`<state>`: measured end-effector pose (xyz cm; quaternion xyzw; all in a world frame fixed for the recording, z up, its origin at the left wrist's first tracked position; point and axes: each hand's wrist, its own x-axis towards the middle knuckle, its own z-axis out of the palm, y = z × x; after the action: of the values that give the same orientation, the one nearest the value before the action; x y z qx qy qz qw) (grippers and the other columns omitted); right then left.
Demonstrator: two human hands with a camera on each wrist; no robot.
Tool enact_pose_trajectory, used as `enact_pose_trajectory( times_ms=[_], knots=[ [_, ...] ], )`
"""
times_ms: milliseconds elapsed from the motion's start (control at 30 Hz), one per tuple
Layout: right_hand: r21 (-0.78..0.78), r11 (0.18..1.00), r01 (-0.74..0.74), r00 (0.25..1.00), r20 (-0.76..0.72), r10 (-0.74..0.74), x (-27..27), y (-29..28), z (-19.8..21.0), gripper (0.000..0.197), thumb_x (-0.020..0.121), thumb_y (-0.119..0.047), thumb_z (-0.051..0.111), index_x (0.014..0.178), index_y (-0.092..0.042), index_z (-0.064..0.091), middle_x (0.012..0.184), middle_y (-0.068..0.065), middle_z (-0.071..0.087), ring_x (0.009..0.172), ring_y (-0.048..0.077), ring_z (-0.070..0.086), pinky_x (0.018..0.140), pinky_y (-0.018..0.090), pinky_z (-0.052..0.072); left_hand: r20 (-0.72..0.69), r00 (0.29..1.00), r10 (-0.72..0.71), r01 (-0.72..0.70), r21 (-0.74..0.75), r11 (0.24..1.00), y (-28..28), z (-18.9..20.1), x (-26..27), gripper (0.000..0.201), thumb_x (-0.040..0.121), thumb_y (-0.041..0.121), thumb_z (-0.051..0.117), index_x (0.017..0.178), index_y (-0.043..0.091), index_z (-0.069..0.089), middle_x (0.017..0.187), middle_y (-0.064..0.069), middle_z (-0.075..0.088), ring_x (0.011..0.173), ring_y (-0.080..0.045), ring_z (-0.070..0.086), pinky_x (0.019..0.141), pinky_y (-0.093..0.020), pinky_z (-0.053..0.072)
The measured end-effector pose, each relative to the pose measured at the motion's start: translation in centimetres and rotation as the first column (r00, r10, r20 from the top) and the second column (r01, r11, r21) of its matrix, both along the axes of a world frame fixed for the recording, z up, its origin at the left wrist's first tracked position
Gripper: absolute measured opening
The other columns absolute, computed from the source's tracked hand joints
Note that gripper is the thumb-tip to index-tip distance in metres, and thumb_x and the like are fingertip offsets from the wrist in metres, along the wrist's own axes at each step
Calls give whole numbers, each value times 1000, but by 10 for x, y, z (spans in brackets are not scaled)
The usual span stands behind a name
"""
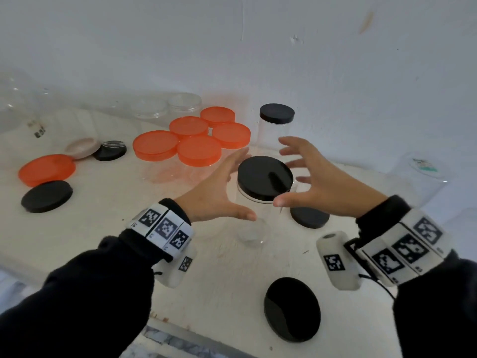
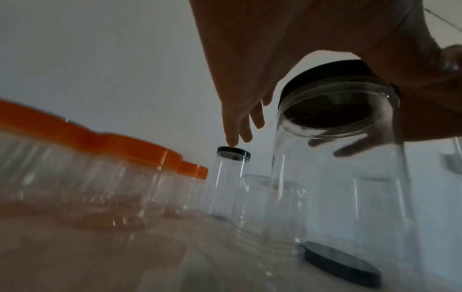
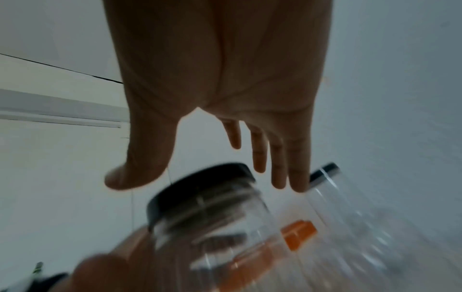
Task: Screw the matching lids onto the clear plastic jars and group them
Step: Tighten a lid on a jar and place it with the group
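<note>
A clear jar [image 1: 254,223] with a black lid [image 1: 265,178] stands upright at the middle of the white table [image 1: 108,241]. My left hand [image 1: 224,184] is spread open just left of the lid, thumb in front of the jar. My right hand [image 1: 317,177] is spread open just right of it, fingers straight. Neither hand grips anything. From the left wrist, the jar [image 2: 337,177] rises close under my palm [image 2: 250,59]. From the right wrist, the lid [image 3: 200,189] sits below my open fingers [image 3: 280,158]. A second black-lidded jar [image 1: 277,113] stands behind, by the wall.
Several orange-lidded jars [image 1: 198,140] cluster at the back left. Loose black lids lie at the left [image 1: 46,196], under my right hand [image 1: 309,217] and near the front edge [image 1: 291,308]. An orange lid [image 1: 46,169] lies at far left. Lidless clear jars [image 1: 165,107] line the wall.
</note>
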<state>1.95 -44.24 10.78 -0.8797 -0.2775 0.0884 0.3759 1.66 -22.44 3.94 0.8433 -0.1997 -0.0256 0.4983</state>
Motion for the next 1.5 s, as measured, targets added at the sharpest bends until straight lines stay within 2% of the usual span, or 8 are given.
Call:
enact_pose_trajectory(
  times_ms=[100,167,400,633,833,900,1300,1500],
  knots=[
    [-217,970,-114,989,69,132,4,12,16,93,67,-44,76,143,-33,23,141,-10,32,125,6,37,101,23,33,-38,999,-5,0,-114,994,-10,-9,-2,125,46,54,84,145,21,16,146,5,34,135,-9,33,112,-43,31],
    [-377,910,-172,969,101,225,9,22,19,89,73,-42,74,144,-32,22,142,-9,31,126,8,36,102,23,32,-33,999,11,-15,-131,991,-14,-11,-2,113,51,43,83,143,20,22,139,6,42,129,-7,40,108,-41,36],
    [-601,773,-201,940,103,324,16,43,33,90,75,-30,75,146,-33,19,134,-1,37,118,16,42,98,32,42,-91,994,53,-62,-92,994,-14,-11,4,91,51,47,80,130,31,39,127,12,54,120,-5,49,104,-39,41],
    [-687,691,-225,947,13,321,18,49,40,89,73,-23,77,142,-41,24,126,-2,30,105,18,43,90,32,47,-87,996,22,-26,-48,999,-12,-11,10,91,50,52,80,129,22,45,123,7,57,116,-7,52,102,-37,43],
    [-675,687,-268,945,-45,324,20,55,45,82,69,-14,78,135,-38,36,126,-4,31,110,18,43,91,36,47,-105,994,-32,28,-45,999,-11,-11,13,87,52,47,81,126,28,41,119,17,52,111,8,48,89,-4,37],
    [-678,684,-270,945,-52,322,20,55,46,81,68,-13,79,134,-39,38,126,-5,31,111,18,42,92,35,47,-103,994,-38,33,-58,998,-11,-12,14,82,56,38,80,127,26,40,118,16,52,110,9,47,85,0,36],
    [-709,691,-141,967,49,249,16,59,47,78,67,-39,79,133,-41,37,112,-6,40,98,11,44,85,27,43,-100,991,-84,72,-117,990,-12,-18,15,89,65,25,82,137,21,29,125,16,46,113,15,41,87,2,32],
    [-793,608,-33,943,177,282,15,61,48,77,67,-63,68,134,-41,36,104,-13,42,91,9,43,70,25,34,-89,993,-81,67,-153,986,-14,-16,13,90,59,29,79,133,27,28,124,21,44,108,23,41,85,2,33]
  ],
)
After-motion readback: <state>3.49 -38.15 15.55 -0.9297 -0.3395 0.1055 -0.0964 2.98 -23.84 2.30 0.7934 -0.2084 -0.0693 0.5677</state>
